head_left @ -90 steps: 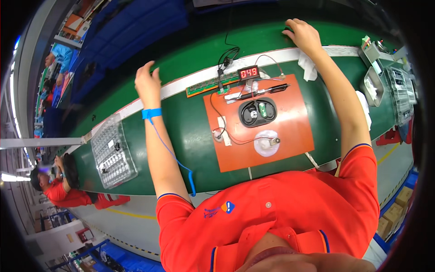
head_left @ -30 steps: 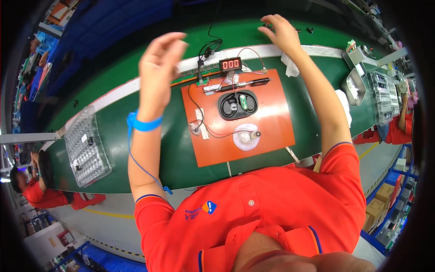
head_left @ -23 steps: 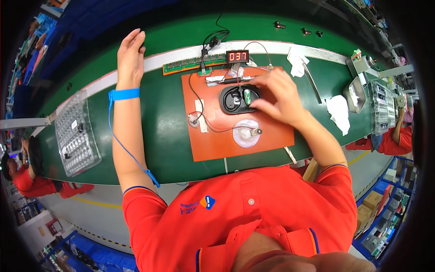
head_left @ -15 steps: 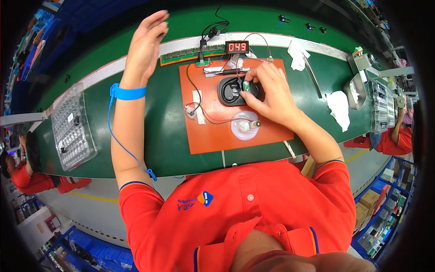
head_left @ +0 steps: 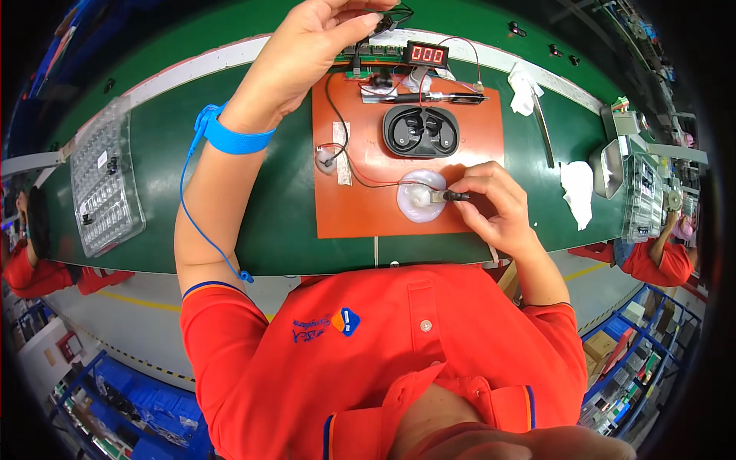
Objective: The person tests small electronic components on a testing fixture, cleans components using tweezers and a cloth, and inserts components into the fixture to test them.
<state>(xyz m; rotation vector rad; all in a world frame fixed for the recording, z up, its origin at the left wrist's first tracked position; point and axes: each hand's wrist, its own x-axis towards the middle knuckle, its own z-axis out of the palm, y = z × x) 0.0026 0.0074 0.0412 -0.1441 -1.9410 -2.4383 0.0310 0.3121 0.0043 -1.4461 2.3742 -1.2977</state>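
My left hand (head_left: 322, 37) reaches to the top of the view, a blue strap round its wrist. Its fingers close at a cluster of black cables (head_left: 381, 26); what they pinch is partly hidden. Lower right, my right hand (head_left: 498, 205) pinches a small black piece (head_left: 458, 196) against the metal connector (head_left: 437, 197) on a round whitish pad (head_left: 418, 211). Which kind the piece is, I cannot tell. Above it, an open black earbud case (head_left: 392, 146) holds two dark earbuds (head_left: 437, 132). A small meter (head_left: 426, 54) with red digits stands behind.
An orange mat (head_left: 360, 218) lies on the green bench, with a black pen-like tool (head_left: 429, 98) and thin wires on it. A clear tray (head_left: 107, 176) is at left. White cloths (head_left: 576, 192), a metal tray (head_left: 607, 170) and a thin rod (head_left: 544, 130) are at right.
My right hand has left the earbud case and moved down to the connector with a small black piece. My left hand has moved right to the cables. The meter's reading has changed.
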